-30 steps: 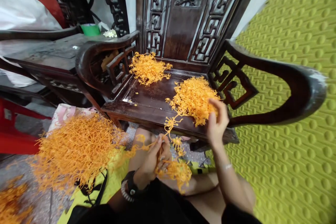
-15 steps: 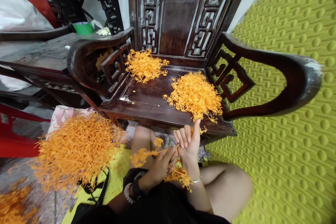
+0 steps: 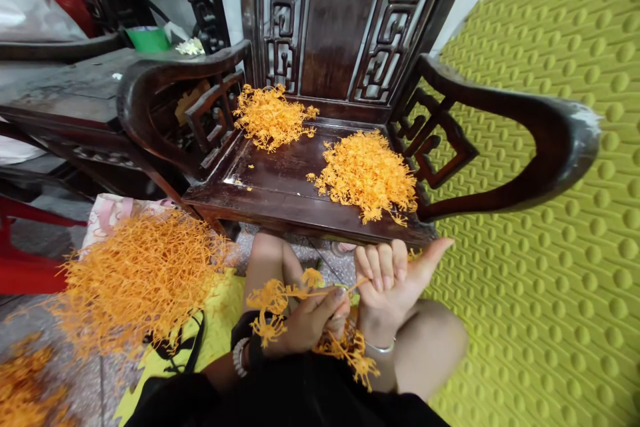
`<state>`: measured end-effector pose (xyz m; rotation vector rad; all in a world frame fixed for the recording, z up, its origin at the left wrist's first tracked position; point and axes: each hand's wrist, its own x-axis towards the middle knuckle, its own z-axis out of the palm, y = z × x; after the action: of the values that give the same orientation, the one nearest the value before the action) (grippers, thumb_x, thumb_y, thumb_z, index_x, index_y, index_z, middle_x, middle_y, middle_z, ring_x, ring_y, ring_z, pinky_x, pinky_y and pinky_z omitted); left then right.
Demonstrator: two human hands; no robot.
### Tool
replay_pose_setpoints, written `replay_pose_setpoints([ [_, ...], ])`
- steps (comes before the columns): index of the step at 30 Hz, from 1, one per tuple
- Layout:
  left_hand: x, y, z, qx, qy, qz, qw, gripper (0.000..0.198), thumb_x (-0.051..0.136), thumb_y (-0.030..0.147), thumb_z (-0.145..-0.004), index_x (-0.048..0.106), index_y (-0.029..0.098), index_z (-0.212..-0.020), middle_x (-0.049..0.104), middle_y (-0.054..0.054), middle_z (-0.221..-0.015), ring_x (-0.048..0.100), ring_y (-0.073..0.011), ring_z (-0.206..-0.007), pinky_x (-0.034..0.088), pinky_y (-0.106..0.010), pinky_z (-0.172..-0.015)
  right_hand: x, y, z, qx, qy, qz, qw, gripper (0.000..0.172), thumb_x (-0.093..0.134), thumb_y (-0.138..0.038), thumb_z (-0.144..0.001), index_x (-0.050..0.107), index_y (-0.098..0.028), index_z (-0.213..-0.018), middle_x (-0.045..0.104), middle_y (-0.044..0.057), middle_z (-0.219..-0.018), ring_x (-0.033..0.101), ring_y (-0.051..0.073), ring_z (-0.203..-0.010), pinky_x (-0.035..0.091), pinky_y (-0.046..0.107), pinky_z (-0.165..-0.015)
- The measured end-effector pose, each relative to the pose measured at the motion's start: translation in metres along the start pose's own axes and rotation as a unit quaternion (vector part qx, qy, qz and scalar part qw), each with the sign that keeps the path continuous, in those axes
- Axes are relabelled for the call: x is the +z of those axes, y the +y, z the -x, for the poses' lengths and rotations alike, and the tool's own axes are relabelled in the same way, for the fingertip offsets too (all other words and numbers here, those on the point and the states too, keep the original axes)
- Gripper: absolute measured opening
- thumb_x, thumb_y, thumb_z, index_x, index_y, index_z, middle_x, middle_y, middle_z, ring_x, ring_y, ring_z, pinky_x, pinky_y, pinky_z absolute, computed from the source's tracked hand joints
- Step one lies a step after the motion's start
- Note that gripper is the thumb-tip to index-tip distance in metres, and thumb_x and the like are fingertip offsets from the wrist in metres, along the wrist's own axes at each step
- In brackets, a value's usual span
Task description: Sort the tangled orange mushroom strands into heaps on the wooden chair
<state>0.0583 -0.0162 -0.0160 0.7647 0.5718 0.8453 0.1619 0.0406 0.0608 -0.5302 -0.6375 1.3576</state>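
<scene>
My left hand [image 3: 316,321] is closed in a pinch on several thin orange artificial flower stems. Curly flower heads [image 3: 273,300] on those stems stick out past its left side, and more orange sprigs [image 3: 354,350] hang below, between my wrists. A thin stem stretches from the left fingertips to my right hand [image 3: 387,287]. The right fingers are curled over that stem's end against the palm, while the thumb points out to the right. Beyond my hands, two piles of loose orange flower heads, a nearer one [image 3: 369,175] and a farther one [image 3: 273,116], lie on a dark wooden chair seat [image 3: 280,177].
A large heap of orange stems [image 3: 145,280] lies at my left, over a patterned cloth [image 3: 107,220]. More orange pieces [image 3: 30,380] are at the lower left. A wooden side table [image 3: 65,97] bears a green tape roll [image 3: 149,39]. Yellow textured matting [image 3: 550,267] covers the right side.
My right hand has moved right, away from my left, its thumb swinging from upward to rightward. The stem between the hands shows longer. The whole view has shifted slightly.
</scene>
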Motion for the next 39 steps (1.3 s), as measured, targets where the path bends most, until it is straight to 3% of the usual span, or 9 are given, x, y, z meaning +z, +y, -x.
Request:
replay_pose_setpoints([
  [3,-0.003,-0.002,0.000,0.005,0.009,0.011,1.000,0.054,0.050,0.069,-0.081,0.037,0.021,-0.061,0.024,0.009,-0.047,0.020,-0.0059,-0.042,0.020,-0.026,-0.047,0.006,0.013,-0.004,-0.016,0.017,0.041,0.999,0.075,0.019,-0.083,-0.079,0.015,-0.017,-0.047,0.012,-0.005,-0.039,0.016,0.006,-0.032,0.021,0.024,-0.039],
  [7,-0.008,-0.004,0.001,0.025,0.027,-0.012,0.999,0.052,0.049,0.067,-0.083,0.039,0.020,-0.062,0.024,0.009,-0.049,0.020,-0.0058,-0.042,0.017,-0.025,-0.045,0.002,0.040,-0.017,-0.061,0.020,0.070,0.996,0.072,0.018,-0.083,-0.079,0.023,-0.018,-0.046,0.023,-0.002,-0.052,0.031,0.010,-0.044,0.026,0.024,-0.042],
  [14,-0.008,-0.003,0.001,0.048,0.052,-0.069,0.995,0.049,0.043,0.063,-0.088,0.043,0.019,-0.066,0.025,0.009,-0.049,0.023,-0.0069,-0.042,0.019,-0.024,-0.044,-0.020,0.063,-0.028,-0.060,0.043,0.086,0.994,0.072,0.022,-0.083,-0.078,0.032,-0.021,-0.043,0.022,-0.003,-0.039,0.024,0.008,-0.032,0.016,0.023,-0.035],
  [19,-0.005,0.003,0.003,0.043,0.084,-0.136,0.986,0.053,0.040,0.067,-0.086,0.043,0.020,-0.063,0.031,0.006,-0.047,0.025,-0.0079,-0.043,0.020,-0.026,-0.044,-0.024,0.069,-0.034,-0.104,0.086,0.125,0.983,0.073,0.024,-0.079,-0.082,0.022,-0.020,-0.039,0.017,-0.004,-0.033,0.021,0.007,-0.031,0.017,0.024,-0.036],
  [25,-0.001,0.010,0.009,0.026,0.067,-0.155,0.985,0.054,0.039,0.068,-0.086,0.039,0.021,-0.061,0.029,0.005,-0.050,0.026,-0.0088,-0.046,0.023,-0.027,-0.048,-0.029,0.046,-0.031,-0.255,0.123,0.190,0.940,0.075,0.034,-0.081,-0.079,0.027,-0.020,-0.035,0.024,-0.004,-0.031,0.025,0.008,-0.029,0.019,0.025,-0.037],
  [30,0.005,0.018,0.016,-0.015,-0.047,-0.191,0.980,0.052,0.032,0.064,-0.091,0.035,0.020,-0.062,0.029,0.006,-0.051,0.027,-0.0083,-0.047,0.023,-0.027,-0.050,-0.035,0.017,-0.016,-0.347,0.051,0.185,0.918,0.076,0.029,-0.075,-0.085,0.029,-0.019,-0.035,0.022,-0.005,-0.029,0.022,0.008,-0.024,0.018,0.023,-0.034],
  [32,0.006,0.019,0.018,-0.037,-0.082,-0.167,0.982,0.051,0.032,0.064,-0.091,0.033,0.021,-0.063,0.027,0.007,-0.051,0.024,-0.0077,-0.047,0.021,-0.027,-0.049,-0.033,0.009,-0.009,-0.334,0.051,0.175,0.925,0.072,0.037,-0.067,-0.089,0.025,-0.017,-0.037,0.021,-0.006,-0.031,0.022,0.007,-0.025,0.020,0.022,-0.034],
  [35,0.005,0.020,0.019,-0.036,-0.103,-0.162,0.981,0.050,0.033,0.063,-0.091,0.033,0.021,-0.063,0.026,0.007,-0.053,0.023,-0.0078,-0.049,0.020,-0.028,-0.050,-0.025,0.001,-0.001,-0.260,0.071,0.159,0.950,0.069,0.049,-0.055,-0.089,0.022,-0.016,-0.038,0.020,-0.006,-0.031,0.022,0.006,-0.026,0.020,0.021,-0.034],
  [39,0.004,0.021,0.019,-0.023,-0.107,-0.158,0.981,0.050,0.035,0.062,-0.091,0.035,0.020,-0.064,0.026,0.007,-0.054,0.023,-0.0079,-0.050,0.022,-0.028,-0.051,-0.018,-0.006,-0.001,-0.213,0.061,0.134,0.966,0.070,0.052,-0.054,-0.088,0.024,-0.015,-0.037,0.020,-0.006,-0.031,0.022,0.004,-0.027,0.019,0.020,-0.034],
])
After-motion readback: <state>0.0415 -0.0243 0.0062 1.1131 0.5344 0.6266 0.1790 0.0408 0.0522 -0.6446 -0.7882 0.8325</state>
